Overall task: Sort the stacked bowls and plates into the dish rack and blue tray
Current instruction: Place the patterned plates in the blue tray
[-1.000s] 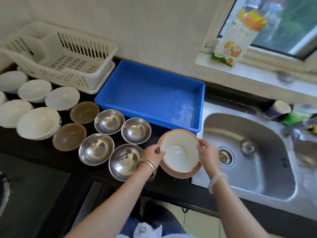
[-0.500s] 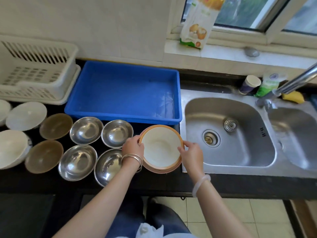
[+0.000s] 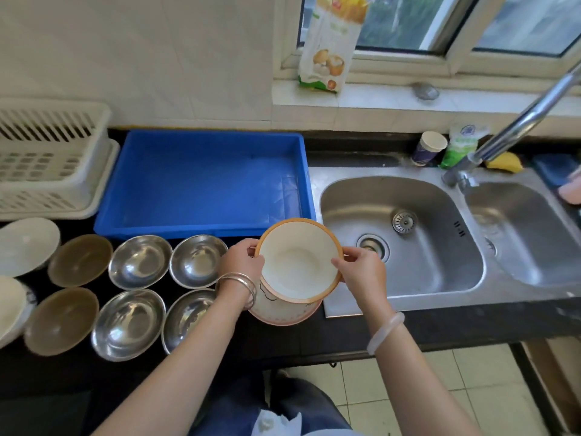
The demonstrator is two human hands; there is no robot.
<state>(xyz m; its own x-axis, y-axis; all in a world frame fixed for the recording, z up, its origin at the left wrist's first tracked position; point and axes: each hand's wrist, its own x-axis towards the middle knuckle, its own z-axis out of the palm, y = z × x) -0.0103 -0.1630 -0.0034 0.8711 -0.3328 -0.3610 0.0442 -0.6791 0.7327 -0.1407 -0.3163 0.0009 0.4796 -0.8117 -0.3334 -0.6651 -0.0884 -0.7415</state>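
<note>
While each hand [image 3: 243, 262] [image 3: 361, 270] pinches the plate [image 3: 295, 262] (tilted), steel bowls [image 3: 198, 259] crowd leftward beside the blue tray [image 3: 204, 184].

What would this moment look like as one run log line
phase: lifting top plate off stack | left hand: gripping rim | right hand: gripping rim | remaining plate: on counter | blue tray: empty

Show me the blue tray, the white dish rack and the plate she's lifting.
blue tray [image 3: 207, 187]: head view, on its bare floor.
white dish rack [image 3: 47, 158]: head view, on its slotted side wall.
orange-rimmed plate [image 3: 297, 259]: head view, on its white centre, between both hands.
</note>
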